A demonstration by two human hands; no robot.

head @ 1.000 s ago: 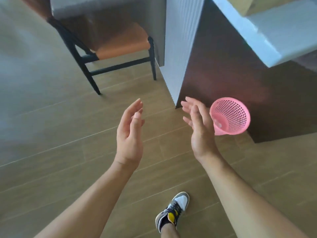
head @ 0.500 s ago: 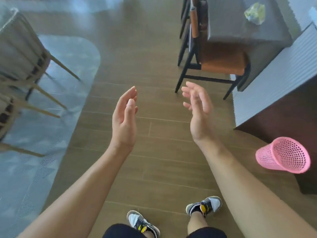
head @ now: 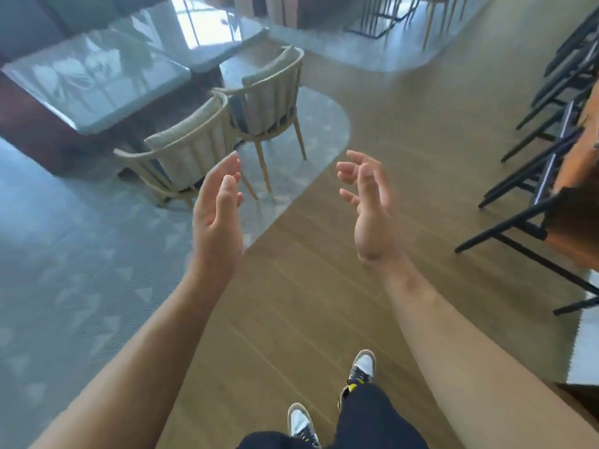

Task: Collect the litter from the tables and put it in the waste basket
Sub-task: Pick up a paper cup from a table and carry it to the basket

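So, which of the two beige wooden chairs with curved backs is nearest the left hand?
The front beige chair, whose curved back shows just beyond the left hand. The other beige chair stands farther back and to the right of it.

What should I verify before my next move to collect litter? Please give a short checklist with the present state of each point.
1. Left hand free: ok, fingers straight, holds nothing.
2. Right hand free: ok, fingers relaxed, holds nothing.
3. Litter on the grey tables: cannot tell, the tops glare.
4. Wooden floor ahead passable: ok, bare between the beige chairs and black chairs.
5. Waste basket located: not ok, out of view.
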